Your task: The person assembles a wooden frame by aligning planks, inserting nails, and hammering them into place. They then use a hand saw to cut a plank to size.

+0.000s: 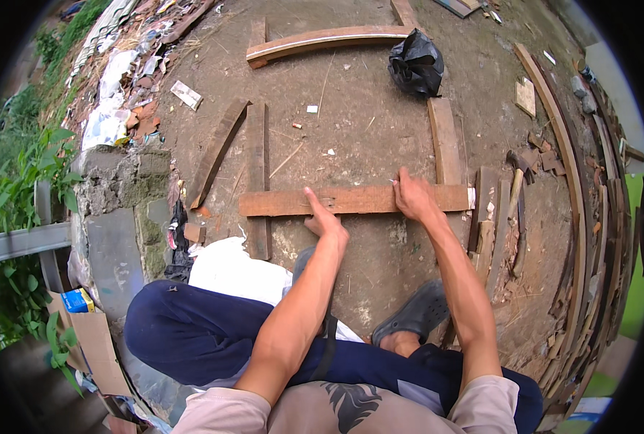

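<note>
A brown wooden plank (358, 200) lies crosswise on the dirt in front of me. My left hand (324, 218) grips its near edge at the middle, thumb on top. My right hand (413, 197) presses flat on the plank further right, and a thin pale object pokes out past its fingers; I cannot tell what it is. The plank's left end rests over another upright plank (257, 173); its right end reaches a board (446, 141).
A hammer (516, 189) lies among wood scraps at the right. A black plastic bag (416, 65) sits at the back, with a long curved plank (329, 40) behind. A concrete block (119, 210) and white sack (231, 271) are at left. My grey clog (412, 315) rests below.
</note>
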A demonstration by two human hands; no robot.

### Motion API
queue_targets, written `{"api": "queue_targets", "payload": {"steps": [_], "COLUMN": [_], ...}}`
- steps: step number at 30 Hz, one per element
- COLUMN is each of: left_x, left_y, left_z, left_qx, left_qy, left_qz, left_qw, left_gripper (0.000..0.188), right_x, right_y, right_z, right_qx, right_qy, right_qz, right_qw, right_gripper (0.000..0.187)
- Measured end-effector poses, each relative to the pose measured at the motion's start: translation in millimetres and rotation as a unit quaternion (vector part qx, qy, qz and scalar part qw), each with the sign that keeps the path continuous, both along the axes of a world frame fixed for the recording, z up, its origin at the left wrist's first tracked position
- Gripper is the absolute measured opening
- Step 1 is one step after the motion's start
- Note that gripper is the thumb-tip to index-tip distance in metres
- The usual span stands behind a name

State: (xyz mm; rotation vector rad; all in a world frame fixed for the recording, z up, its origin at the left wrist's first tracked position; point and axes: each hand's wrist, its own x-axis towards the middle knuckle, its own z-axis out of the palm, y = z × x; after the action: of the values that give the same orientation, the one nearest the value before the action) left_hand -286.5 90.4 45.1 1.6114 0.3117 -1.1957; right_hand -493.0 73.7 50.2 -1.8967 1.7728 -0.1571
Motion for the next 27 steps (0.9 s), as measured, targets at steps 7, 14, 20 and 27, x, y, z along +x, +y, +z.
{"api": "queue_targets", "payload": {"steps": [7,14,20,27], "left_x": [-14.8,-47.2,-74.1,-87.1], "left_y": [-19.7,-47.8,-55.7,-55.7], "left_z": [20.1,99.3,157.6,188.4], "left_qx": [-0.042,-0.249,-0.354,-0.413], "left_qy": [-0.092,-0.239,-0.273,-0.286], "left_qz": [0.049,-0.086,-0.174,-0.256], "left_qw": [0.994,0.934,0.877,0.826], "left_gripper": [0.088,0.081,0.080,0.071], "right_x": [-26.6,-24.6,-5.1,5.4], "right_y": [-2.3,-21.7,-43.8,-54.3], "right_z": [7.7,120.9,216.0,287.6], "right_qx": [0.109,-0.008,-0.187,-0.237], "right_qy": [-0.070,-0.183,-0.326,-0.461], "right_qz": [0.018,-0.098,-0.153,-0.149], "right_qw": [0.991,0.978,0.914,0.842], "right_gripper": [0.033,0.023,0.018,0.023]}}
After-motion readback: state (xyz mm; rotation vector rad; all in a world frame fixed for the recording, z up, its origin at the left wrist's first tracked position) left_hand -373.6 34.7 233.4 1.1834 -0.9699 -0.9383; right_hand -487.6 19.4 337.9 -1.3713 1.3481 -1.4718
